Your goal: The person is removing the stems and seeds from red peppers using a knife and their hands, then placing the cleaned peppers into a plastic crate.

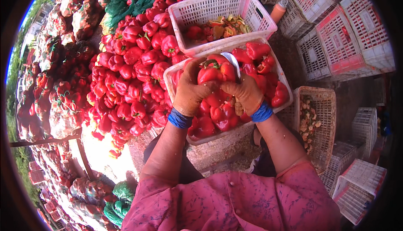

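My left hand, in an orange-brown glove with a blue band at the wrist, grips a red bell pepper whose green stem faces up. My right hand, gloved the same way, holds a knife with a curved metal blade. Its blade rests close along the pepper's right side, and a light-coloured handle end sticks out below the palm. Both hands are over a white plastic crate filled with red peppers, some of them visibly cut open. Whether the blade is inside the pepper I cannot tell.
Beyond the crate stands a pinkish-white basket with pepper scraps. A large heap of red peppers lies to the left, with filled net sacks further out. At right are a basket of trimmings and stacked crates.
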Demonstrator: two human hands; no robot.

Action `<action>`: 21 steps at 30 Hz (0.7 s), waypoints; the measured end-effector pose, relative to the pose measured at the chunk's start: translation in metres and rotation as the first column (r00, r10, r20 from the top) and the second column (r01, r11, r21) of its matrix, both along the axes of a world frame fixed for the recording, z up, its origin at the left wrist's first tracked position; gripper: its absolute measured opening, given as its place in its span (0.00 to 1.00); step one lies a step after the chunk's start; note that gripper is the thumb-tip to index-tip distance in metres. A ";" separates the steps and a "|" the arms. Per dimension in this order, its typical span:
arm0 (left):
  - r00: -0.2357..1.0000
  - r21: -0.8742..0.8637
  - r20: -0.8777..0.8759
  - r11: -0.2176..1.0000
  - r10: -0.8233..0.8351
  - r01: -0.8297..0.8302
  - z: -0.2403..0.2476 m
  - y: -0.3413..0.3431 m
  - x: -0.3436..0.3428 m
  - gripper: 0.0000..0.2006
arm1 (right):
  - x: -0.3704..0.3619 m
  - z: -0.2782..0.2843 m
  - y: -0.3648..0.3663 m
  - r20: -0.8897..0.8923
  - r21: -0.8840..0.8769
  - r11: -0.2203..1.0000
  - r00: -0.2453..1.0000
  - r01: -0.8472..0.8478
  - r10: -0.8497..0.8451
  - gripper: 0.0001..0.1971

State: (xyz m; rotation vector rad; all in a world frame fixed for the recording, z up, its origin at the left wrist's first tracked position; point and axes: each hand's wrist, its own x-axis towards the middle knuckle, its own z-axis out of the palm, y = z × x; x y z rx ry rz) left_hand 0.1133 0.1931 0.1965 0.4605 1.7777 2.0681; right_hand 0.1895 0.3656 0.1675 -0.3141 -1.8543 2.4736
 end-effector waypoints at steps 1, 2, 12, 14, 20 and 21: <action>1.000 -0.108 0.006 0.994 -0.016 0.016 -0.005 0.000 -0.001 0.31 | 0.000 0.003 -0.001 0.004 0.017 1.000 1.000 0.010 -0.010 0.24; 0.999 -0.215 0.014 0.976 -0.031 0.033 -0.008 0.000 -0.002 0.30 | 0.002 0.008 -0.003 -0.050 0.098 0.993 0.997 0.062 -0.057 0.22; 0.970 -0.025 0.173 0.984 -0.168 0.175 0.005 -0.008 0.008 0.37 | 0.015 0.044 0.029 0.275 -0.178 0.982 0.955 -0.063 0.111 0.22; 0.962 0.019 0.161 0.975 -0.221 0.221 0.011 -0.008 0.009 0.36 | 0.019 0.038 0.031 0.303 -0.289 0.957 0.947 -0.019 0.110 0.26; 0.987 0.078 0.161 0.997 -0.011 -0.002 -0.001 0.008 0.014 0.31 | 0.008 0.011 0.030 0.315 -0.094 0.992 0.948 0.084 -0.050 0.22; 0.997 -0.036 0.053 0.997 0.064 -0.062 -0.004 0.013 0.015 0.30 | 0.007 0.011 0.021 0.308 0.037 0.985 0.936 0.169 -0.172 0.21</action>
